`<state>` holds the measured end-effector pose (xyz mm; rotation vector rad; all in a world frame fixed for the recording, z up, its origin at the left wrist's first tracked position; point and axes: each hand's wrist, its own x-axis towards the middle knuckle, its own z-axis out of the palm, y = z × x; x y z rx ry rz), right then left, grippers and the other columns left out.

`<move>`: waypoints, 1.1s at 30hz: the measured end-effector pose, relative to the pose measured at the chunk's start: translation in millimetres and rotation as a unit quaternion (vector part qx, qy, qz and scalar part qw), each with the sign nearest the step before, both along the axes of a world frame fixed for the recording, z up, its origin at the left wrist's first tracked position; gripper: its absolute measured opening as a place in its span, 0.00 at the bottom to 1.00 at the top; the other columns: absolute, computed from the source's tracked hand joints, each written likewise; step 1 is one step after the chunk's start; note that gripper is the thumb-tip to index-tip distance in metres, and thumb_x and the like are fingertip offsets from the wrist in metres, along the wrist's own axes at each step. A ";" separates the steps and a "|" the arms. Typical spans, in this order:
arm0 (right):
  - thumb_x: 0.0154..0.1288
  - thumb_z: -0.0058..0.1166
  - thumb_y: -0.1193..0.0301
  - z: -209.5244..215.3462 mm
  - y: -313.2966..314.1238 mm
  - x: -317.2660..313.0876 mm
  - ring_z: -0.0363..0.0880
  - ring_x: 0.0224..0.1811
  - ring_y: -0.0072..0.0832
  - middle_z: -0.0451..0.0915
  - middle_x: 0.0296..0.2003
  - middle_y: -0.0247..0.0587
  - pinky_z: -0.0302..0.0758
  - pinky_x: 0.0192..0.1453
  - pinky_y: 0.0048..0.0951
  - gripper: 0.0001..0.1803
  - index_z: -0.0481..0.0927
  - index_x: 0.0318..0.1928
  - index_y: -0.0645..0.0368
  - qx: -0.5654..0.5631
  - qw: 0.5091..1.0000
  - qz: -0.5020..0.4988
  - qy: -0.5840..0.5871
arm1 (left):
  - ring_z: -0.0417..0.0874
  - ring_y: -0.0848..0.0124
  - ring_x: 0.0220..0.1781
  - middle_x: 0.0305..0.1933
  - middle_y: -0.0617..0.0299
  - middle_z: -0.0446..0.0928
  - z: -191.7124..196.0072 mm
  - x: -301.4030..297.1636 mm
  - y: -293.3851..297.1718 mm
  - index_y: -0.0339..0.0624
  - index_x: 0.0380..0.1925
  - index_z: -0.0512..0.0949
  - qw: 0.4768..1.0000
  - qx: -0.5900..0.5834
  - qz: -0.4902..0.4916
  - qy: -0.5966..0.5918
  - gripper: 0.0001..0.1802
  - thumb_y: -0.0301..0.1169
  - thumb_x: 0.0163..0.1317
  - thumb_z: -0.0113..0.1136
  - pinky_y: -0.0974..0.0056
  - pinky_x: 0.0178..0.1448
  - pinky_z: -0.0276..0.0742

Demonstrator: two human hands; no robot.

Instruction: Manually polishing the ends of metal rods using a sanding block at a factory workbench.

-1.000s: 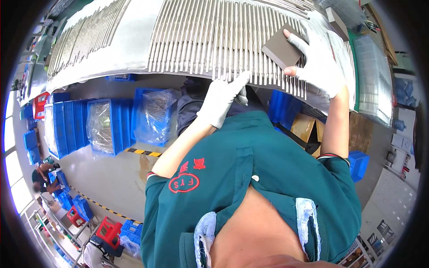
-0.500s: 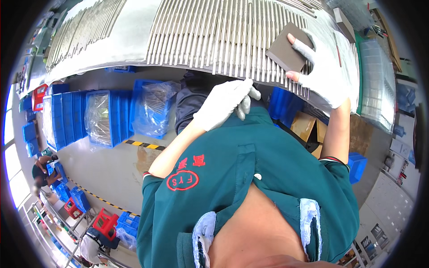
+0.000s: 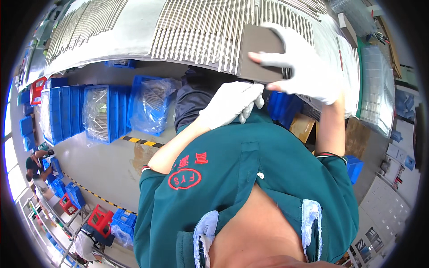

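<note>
You've got a wide grey metal table (image 3: pixel 129 31) in front of you, covered in rows of thin silver metal rods (image 3: pixel 201 27), and more rods lie in a second batch off to the far left (image 3: pixel 76 22). Below the table edge sit blue plastic bins (image 3: pixel 67 111) with clear plastic bags of parts (image 3: pixel 152 102), plus a yellow-black floor stripe (image 3: pixel 140 141). Your own teal shirt (image 3: pixel 250 178) blocks most of the lower view. The flat dark grey rectangular block (image 3: pixel 259 53) sits at the near table edge on top of the rods, plain and matte. Your white-gloved right hand (image 3: pixel 304 71) lies over it, fingers spread, thumb under its near edge. Your white-gloved left hand (image 3: pixel 232 105) is curled, fingertips bunched just below the block's bottom edge; can't tell if it pinches anything.
</note>
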<state>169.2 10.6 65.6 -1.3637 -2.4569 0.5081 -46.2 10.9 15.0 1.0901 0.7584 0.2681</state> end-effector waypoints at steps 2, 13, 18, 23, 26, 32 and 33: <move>0.44 0.64 0.51 -0.5 2.8 -9.8 0.62 0.61 0.51 0.60 0.63 0.58 0.57 0.68 0.40 0.33 0.78 0.56 0.38 0.024 1.000 0.008 -0.017 | 0.69 0.79 0.14 0.13 0.64 0.69 -3.3 -2.0 0.2 0.35 0.23 0.77 1.000 -0.008 -0.002 -0.004 0.23 0.44 0.67 0.49 0.72 0.22 0.65; 0.46 0.59 0.45 3.4 0.3 5.4 0.59 0.64 0.52 0.60 0.63 0.57 0.53 0.69 0.43 0.35 0.76 0.58 0.38 -0.003 1.000 -0.012 -0.028 | 0.68 0.79 0.14 0.13 0.65 0.69 -2.4 -4.3 2.0 0.36 0.24 0.77 1.000 -0.010 -0.014 -0.003 0.22 0.44 0.66 0.50 0.72 0.21 0.64; 0.47 0.59 0.45 11.1 -17.0 35.7 0.60 0.63 0.51 0.60 0.63 0.56 0.53 0.70 0.42 0.34 0.76 0.58 0.36 -0.050 0.993 -0.079 0.066 | 0.68 0.80 0.14 0.13 0.66 0.69 1.2 -1.9 -0.1 0.36 0.23 0.77 0.999 -0.044 0.005 -0.019 0.22 0.43 0.66 0.51 0.72 0.21 0.64; 0.49 0.57 0.43 4.9 1.0 -14.5 0.56 0.66 0.53 0.57 0.64 0.59 0.51 0.70 0.43 0.34 0.74 0.59 0.34 0.025 0.999 0.008 -0.047 | 0.67 0.80 0.14 0.13 0.66 0.68 -3.4 -4.8 -1.3 0.36 0.23 0.77 0.999 -0.040 -0.022 -0.020 0.21 0.43 0.66 0.51 0.73 0.20 0.63; 0.46 0.59 0.45 6.0 -2.3 8.2 0.57 0.65 0.53 0.59 0.64 0.60 0.51 0.70 0.43 0.35 0.76 0.58 0.35 0.004 1.000 -0.013 -0.019 | 0.66 0.80 0.14 0.13 0.67 0.68 -4.4 -3.4 -2.6 0.37 0.22 0.76 0.995 -0.088 -0.010 -0.041 0.21 0.43 0.66 0.51 0.73 0.20 0.62; 0.46 0.61 0.47 6.2 -2.4 -13.2 0.61 0.62 0.52 0.61 0.62 0.59 0.55 0.69 0.40 0.33 0.77 0.56 0.37 0.014 0.999 -0.028 -0.008 | 0.65 0.79 0.13 0.12 0.67 0.66 -15.4 -3.1 -4.2 0.38 0.23 0.75 0.989 -0.118 -0.016 -0.087 0.20 0.43 0.66 0.50 0.73 0.20 0.60; 0.46 0.61 0.47 4.1 -2.4 -15.3 0.62 0.61 0.51 0.62 0.62 0.57 0.55 0.69 0.40 0.33 0.78 0.56 0.38 -0.007 1.000 -0.028 0.011 | 0.65 0.79 0.13 0.12 0.67 0.66 -16.8 -3.8 -4.3 0.38 0.23 0.75 0.987 -0.122 -0.013 -0.103 0.20 0.43 0.66 0.50 0.73 0.19 0.59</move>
